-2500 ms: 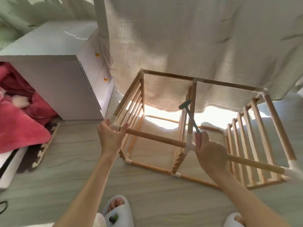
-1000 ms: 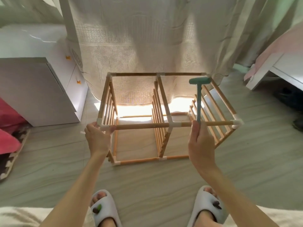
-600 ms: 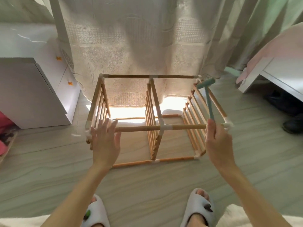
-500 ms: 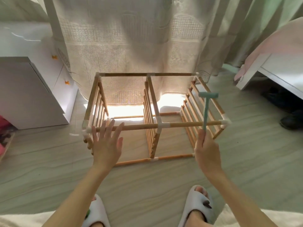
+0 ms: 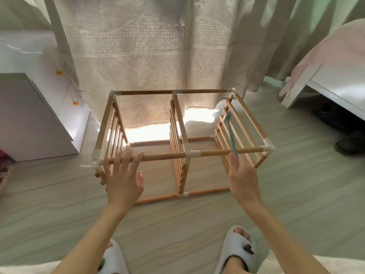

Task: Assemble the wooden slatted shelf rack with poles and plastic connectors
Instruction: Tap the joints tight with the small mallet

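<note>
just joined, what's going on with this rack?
A person stands over a wooden slatted rack on the floor, its poles joined by white plastic connectors. The left hand is open, fingers spread at the near top pole close to the left corner. The right hand grips a small teal hammer, motion-blurred, over the right side of the frame. All three slatted panels are in; this looks like tapping joints tight.

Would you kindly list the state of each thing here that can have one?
Shelf rack: stands on the floor, poles and connectors joined.
Left hand: open, fingers spread at the near top pole.
Right hand: grips the hammer.
Hammer: raised over the rack, motion-blurred.
Cabinet: drawers shut.
Curtain: drawn to the floor.
</note>
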{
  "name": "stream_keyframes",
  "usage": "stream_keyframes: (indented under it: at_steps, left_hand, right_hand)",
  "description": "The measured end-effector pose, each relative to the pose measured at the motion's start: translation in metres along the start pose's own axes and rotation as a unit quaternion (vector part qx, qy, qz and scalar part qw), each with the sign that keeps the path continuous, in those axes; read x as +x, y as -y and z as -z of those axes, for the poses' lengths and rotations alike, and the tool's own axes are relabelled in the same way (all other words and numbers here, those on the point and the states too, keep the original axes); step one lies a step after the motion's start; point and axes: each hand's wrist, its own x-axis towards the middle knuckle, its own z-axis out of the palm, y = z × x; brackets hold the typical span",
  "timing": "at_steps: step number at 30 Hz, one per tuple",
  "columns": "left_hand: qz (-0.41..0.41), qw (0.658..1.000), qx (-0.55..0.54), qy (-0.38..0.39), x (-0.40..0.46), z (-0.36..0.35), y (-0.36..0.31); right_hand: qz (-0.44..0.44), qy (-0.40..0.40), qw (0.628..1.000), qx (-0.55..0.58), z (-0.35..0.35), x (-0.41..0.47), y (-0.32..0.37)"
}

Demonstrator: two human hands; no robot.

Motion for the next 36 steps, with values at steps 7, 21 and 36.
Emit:
stream_keyframes:
  at_steps: [7, 21, 36]
  left_hand:
    - [0.008, 1.0, -0.007, 0.004, -0.003, 0.0, -0.003]
    - [0.005, 1.0, -0.007, 0.014, -0.004, 0.001, -0.002]
    - [0.014, 0.999, -0.006, 0.035, -0.002, 0.003, -0.004]
  right_hand:
    - [-0.148, 0.176, 0.968, -0.102, -0.012, -0.015, -0.015]
    - [0.043, 0.187, 0.966, -0.173, -0.035, 0.013, 0.034]
    - [0.085, -0.007, 0.996, -0.019, -0.035, 0.022, 0.033]
